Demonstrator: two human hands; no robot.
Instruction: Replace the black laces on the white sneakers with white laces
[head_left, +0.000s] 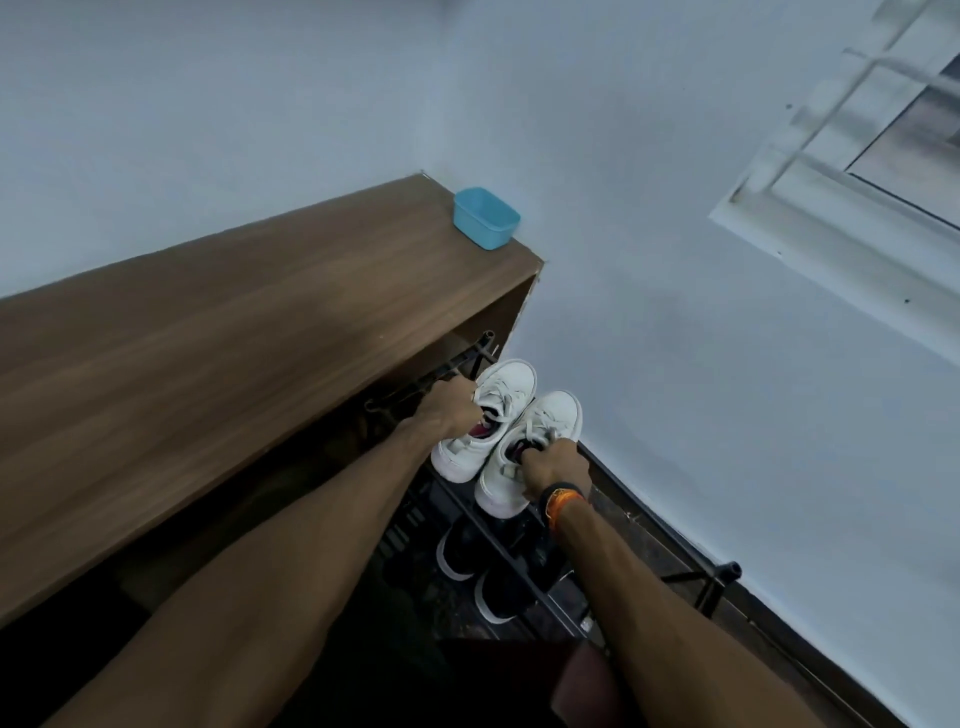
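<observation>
Low in the middle of the frame, the left hand (449, 404) is gripping the left sneaker (485, 421) at its opening, and the right hand (556, 470) is curling round the right sneaker (530, 452). Both seem white-laced, sitting side by side on a black rack (691, 574), beside a brown cabinet (234, 332).

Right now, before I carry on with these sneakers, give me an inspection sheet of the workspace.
Surface: black metal shoe rack beside a brown wooden cabinet.
Job's things: two white sneakers side by side on the rack's top tier; their laces look pale, no black laces seen.
Clutter: dark shoes with white soles on the tier below; blue plastic tub on the cabinet top.
Grippers: left hand grips the left sneaker's opening; right hand grips the right sneaker's opening, with a wristband on its wrist.
Cables: nothing seen.
Surroundings: pale wall, window frame upper right.
</observation>
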